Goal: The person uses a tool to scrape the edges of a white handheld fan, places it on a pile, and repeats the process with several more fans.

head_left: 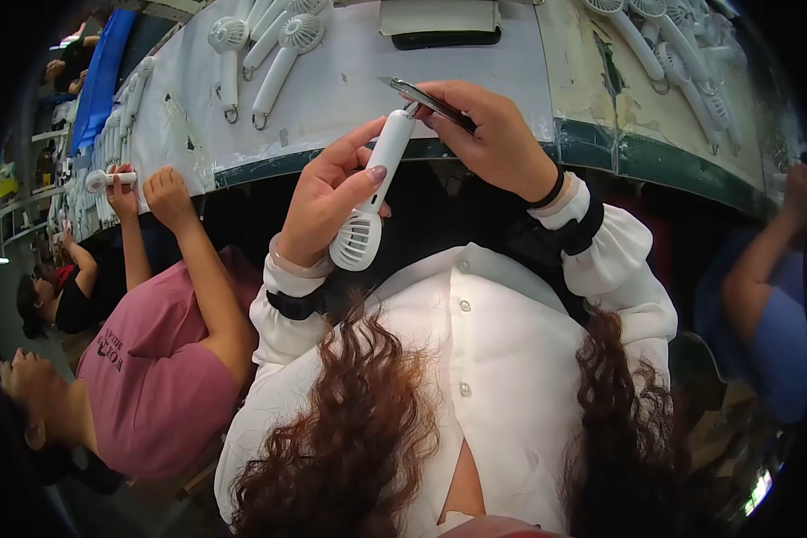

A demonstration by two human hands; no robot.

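Observation:
My left hand point(332, 193) is closed around a white handheld fan point(392, 148). Its slotted round head point(356, 242) points down toward me, and the handle's end tilts up and away. In my right hand point(498, 134) is a slim silver-and-black utility knife point(432, 101), its pointed tip aimed to the left, past the handle's end. The right fingertips are close to a small metal piece at that end; whether they grip it I cannot tell. Both hands are just over the table's front edge.
Several white fans point(282, 67) lie on the table point(475, 81) at the far left, and more fans point(681, 54) lie at the right. A dark, flat case point(446, 39) sits at the back. A co-worker in a pink shirt point(166, 368) holds a fan at left; another in blue point(771, 314) sits at right.

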